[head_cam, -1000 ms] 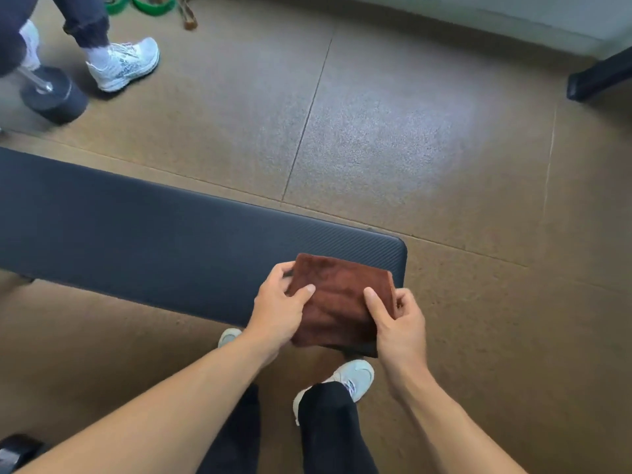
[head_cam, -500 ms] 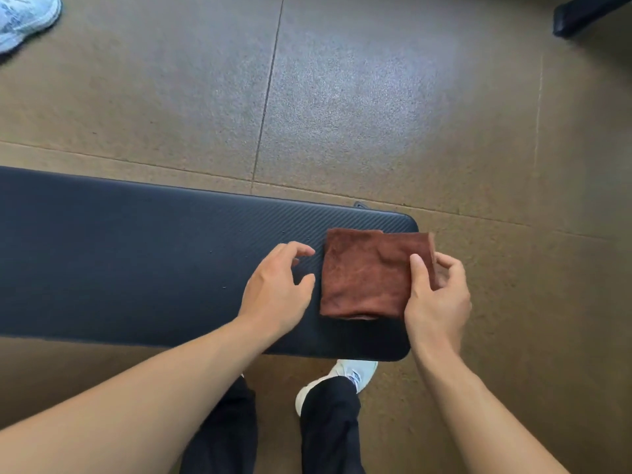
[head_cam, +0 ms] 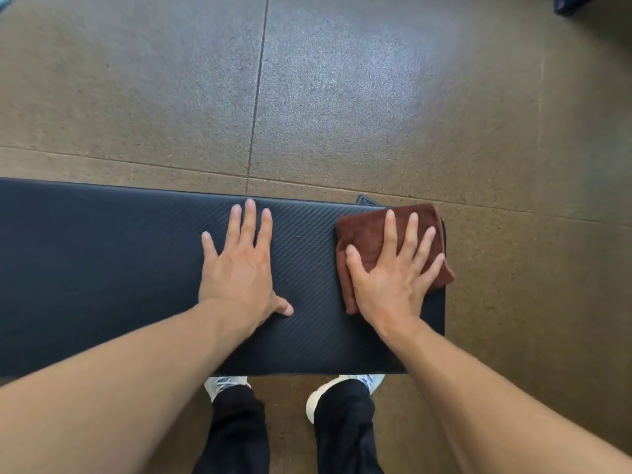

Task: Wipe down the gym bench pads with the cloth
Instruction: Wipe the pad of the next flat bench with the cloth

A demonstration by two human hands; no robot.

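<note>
A rust-brown cloth (head_cam: 369, 234) lies on the black, diagonally ribbed bench pad (head_cam: 102, 268), over speckled, seemingly tan flooring (head_cam: 376, 97).

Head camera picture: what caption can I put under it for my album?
Right hand flat on a brown cloth on the bench pad.

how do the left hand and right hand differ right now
The left hand lies on the bare bench pad; the right hand presses the brown cloth at the pad's right end. The left hand's fingers sit fairly close together; the right hand's are spread wide. Both are flat, palm down, gripping nothing.
</note>
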